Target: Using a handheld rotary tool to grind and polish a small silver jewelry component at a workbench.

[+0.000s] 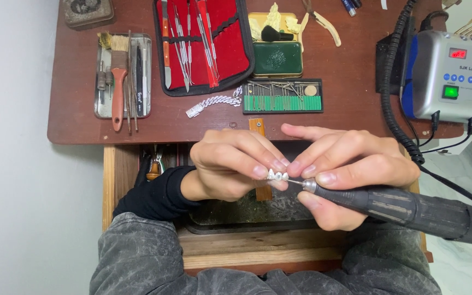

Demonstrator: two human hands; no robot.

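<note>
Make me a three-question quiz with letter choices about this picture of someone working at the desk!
1. Where is the silver chain?
A. on the desktop, left of the green bur rack
B. in the left hand
C. on the grey machine

2. What colour lines the open tool case?
A. blue
B. red
C. yellow

3. What does the right hand do?
A. rests flat
B. holds a brush
C. grips the dark rotary handpiece

Answers: 1 A, it lies there on the wood. 2 B, red shows behind the tools. 3 C, its fingers wrap the handpiece.
</note>
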